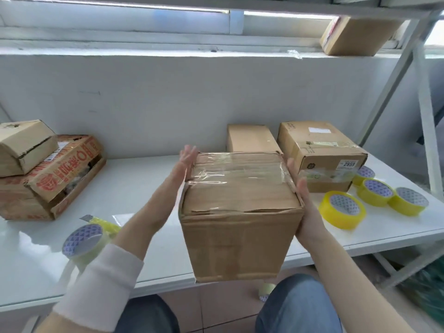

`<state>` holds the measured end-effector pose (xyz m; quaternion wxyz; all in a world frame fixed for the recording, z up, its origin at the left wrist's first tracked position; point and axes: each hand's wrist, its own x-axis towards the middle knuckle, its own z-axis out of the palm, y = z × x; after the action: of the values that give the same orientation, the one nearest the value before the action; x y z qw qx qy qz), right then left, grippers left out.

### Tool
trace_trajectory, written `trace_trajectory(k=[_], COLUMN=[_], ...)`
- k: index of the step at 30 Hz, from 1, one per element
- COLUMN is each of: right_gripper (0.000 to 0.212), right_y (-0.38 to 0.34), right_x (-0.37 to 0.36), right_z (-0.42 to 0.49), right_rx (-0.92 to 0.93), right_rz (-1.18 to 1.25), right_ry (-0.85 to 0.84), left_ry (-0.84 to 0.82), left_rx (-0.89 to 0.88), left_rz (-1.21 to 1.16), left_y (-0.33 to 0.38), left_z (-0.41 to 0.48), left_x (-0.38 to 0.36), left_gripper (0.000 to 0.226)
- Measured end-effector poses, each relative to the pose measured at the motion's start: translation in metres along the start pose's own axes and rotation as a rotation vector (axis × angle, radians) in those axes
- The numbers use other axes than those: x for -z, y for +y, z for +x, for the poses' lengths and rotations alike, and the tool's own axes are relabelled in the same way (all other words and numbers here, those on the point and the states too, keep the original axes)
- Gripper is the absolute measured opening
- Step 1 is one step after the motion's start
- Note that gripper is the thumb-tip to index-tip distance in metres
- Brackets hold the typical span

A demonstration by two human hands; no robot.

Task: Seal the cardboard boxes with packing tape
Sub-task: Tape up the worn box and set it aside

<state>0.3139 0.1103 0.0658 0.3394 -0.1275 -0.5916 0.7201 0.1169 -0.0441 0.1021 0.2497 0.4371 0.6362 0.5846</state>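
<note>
White table (144,179) against a pale wall carries the work. Between the two hands is the box (240,205), its base jutting past the table's near edge above the person's knees. Whether it rests on that edge or is lifted, I cannot tell. Clear tape crosses the far half of its top, while the near flap edge looks crumpled and bare.

The left hand (188,162), blurred, lies flat with straight fingers against the upper left side. The right hand (301,188) presses flat on the right side, fingers straight. Neither curls round anything.

The step looks like turning or seating the box for another strip. It would go best with both palms squeezing evenly and level, and the box pushed fully onto the table before taping, so the flaps close flush.

Bare table lies just outside the left hand, the freer side for a turn. A tape roll (83,241) sits beside the left forearm. Outside the right hand yellow rolls (342,212) crowd close, and two more boxes (322,150) stand just past the fingertips, so that side is tight.
</note>
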Motion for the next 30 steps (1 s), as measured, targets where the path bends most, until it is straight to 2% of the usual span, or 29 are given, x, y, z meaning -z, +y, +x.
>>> trace_trajectory(k=[2, 3, 5, 7, 9, 12, 15, 19, 23, 30], right_gripper=[0.048, 0.05, 0.063, 0.063, 0.057, 0.049, 0.052, 0.047, 0.059, 0.062], right_y=[0.024, 0.036, 0.054, 0.057, 0.05, 0.025, 0.008, 0.016, 0.035, 0.073], right_x=[0.004, 0.005, 0.004, 0.0, -0.002, -0.002, -0.012, -0.022, -0.025, -0.014], right_z=[-0.013, -0.018, -0.024, -0.021, -0.008, 0.024, 0.057, 0.085, 0.092, 0.053], right_rx=[-0.129, -0.184, -0.261, -0.3, -0.318, -0.341, -0.493, -0.662, -0.645, -0.494], right_rz=[0.047, 0.033, -0.037, -0.044, -0.012, 0.057, 0.114, 0.108, 0.061, 0.096], right_ry=[0.218, 0.297, 0.371, 0.386, 0.344, 0.263, 0.182, 0.128, 0.08, 0.043], left_ry=[-0.023, -0.001, 0.191, 0.346, 0.346, 0.256, 0.216, 0.195, 0.214, 0.372], left_rx=[0.028, 0.097, 0.279, 0.405, 0.409, 0.3, 0.371, 0.473, 0.515, 0.496], left_rz=[-0.224, -0.312, -0.408, -0.449, -0.477, -0.417, -0.447, -0.51, -0.52, -0.581], left_y=[-0.029, -0.044, -0.071, -0.075, -0.066, -0.045, -0.038, -0.057, -0.084, -0.106], left_z=[-0.017, -0.023, -0.03, -0.028, -0.018, 0.0, 0.024, 0.038, 0.041, 0.01], left_x=[-0.007, -0.013, -0.022, -0.029, -0.028, -0.012, 0.011, 0.032, 0.036, 0.013], left_gripper=[0.06, 0.063, 0.053, 0.048, 0.058, 0.055, 0.062, 0.06, 0.063, 0.054])
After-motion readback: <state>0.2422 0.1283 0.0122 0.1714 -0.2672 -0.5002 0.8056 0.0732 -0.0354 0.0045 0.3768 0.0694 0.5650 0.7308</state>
